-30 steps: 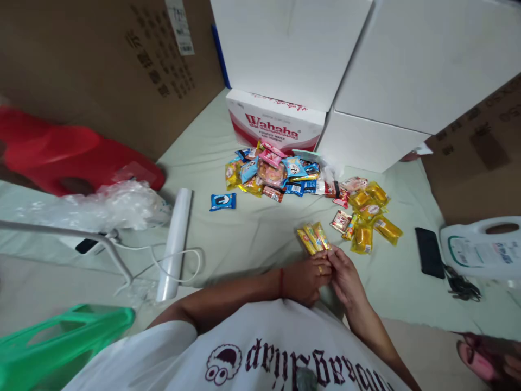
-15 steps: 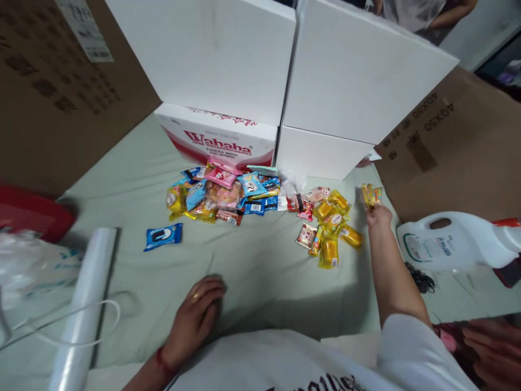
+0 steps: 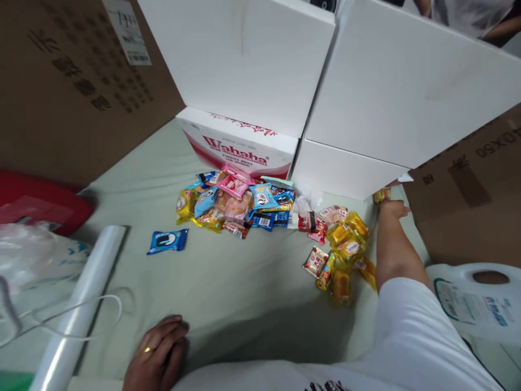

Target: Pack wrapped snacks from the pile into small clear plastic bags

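Note:
My right hand (image 3: pixel 391 208) reaches far out to the right, beside the foot of a white box. It grips small yellow snack packets (image 3: pixel 381 194); the wrist partly hides its fingers. My left hand (image 3: pixel 159 347), a ring on one finger, lies on the pale green cloth (image 3: pixel 244 282) near my body and holds nothing. A blue snack packet (image 3: pixel 166 241) lies alone on the left. Nearer my right arm are yellow-wrapped cakes (image 3: pixel 349 248), a small square packet (image 3: pixel 316 261) and a slim yellow packet (image 3: pixel 325 272).
A mixed snack heap (image 3: pixel 238 203) lies before the Wahaba carton (image 3: pixel 240 146). White boxes (image 3: pixel 366 81) and brown cardboard (image 3: pixel 81 81) stand around. A white jug (image 3: pixel 476 298) is at right; a plastic roll (image 3: pixel 87 293) and red object (image 3: pixel 40 203) at left. Another person's clothing (image 3: pixel 468 19) shows behind.
My right hand has moved farther forward with the yellow snack packets, toward the white box's foot. My left hand has drawn back toward my body and left. The view has shifted.

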The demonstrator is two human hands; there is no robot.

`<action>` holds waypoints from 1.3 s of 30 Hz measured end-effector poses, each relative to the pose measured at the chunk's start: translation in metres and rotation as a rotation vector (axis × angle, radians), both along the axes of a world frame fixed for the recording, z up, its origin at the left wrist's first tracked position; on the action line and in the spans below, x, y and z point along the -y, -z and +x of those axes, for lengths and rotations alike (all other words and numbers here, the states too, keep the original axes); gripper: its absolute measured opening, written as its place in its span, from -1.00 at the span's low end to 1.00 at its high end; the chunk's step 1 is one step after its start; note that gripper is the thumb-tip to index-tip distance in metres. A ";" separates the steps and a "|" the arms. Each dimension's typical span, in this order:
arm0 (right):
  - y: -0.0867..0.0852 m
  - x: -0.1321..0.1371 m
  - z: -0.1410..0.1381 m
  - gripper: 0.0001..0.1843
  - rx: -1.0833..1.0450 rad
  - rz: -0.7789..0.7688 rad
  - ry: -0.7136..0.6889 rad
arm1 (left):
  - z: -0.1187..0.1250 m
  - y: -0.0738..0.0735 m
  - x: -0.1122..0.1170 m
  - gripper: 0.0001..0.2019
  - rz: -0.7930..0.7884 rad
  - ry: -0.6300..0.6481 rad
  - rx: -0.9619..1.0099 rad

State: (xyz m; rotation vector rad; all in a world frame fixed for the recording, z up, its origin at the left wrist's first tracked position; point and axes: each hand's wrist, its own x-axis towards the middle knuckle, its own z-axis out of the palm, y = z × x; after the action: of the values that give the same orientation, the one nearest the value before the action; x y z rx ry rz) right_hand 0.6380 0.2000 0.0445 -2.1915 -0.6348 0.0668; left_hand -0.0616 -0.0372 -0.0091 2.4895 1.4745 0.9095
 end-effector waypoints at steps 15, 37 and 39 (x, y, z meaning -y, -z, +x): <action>-0.011 -0.022 -0.203 -0.71 0.156 -0.391 -0.793 | 0.007 -0.006 0.011 -0.82 -0.023 -0.001 0.153; -0.005 0.256 -0.374 -0.74 -0.483 0.256 -0.688 | 0.141 -0.047 -0.073 -0.55 -1.285 0.028 1.328; 0.001 0.259 -0.368 -0.70 -0.792 0.282 -0.619 | 0.140 -0.043 -0.071 -0.58 -1.197 0.011 1.363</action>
State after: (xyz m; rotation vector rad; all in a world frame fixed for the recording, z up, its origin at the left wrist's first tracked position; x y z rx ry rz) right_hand 0.2697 -0.0591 0.0430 -1.4480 -0.7597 1.0400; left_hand 0.0786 0.0336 0.0341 0.6596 0.9157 0.9122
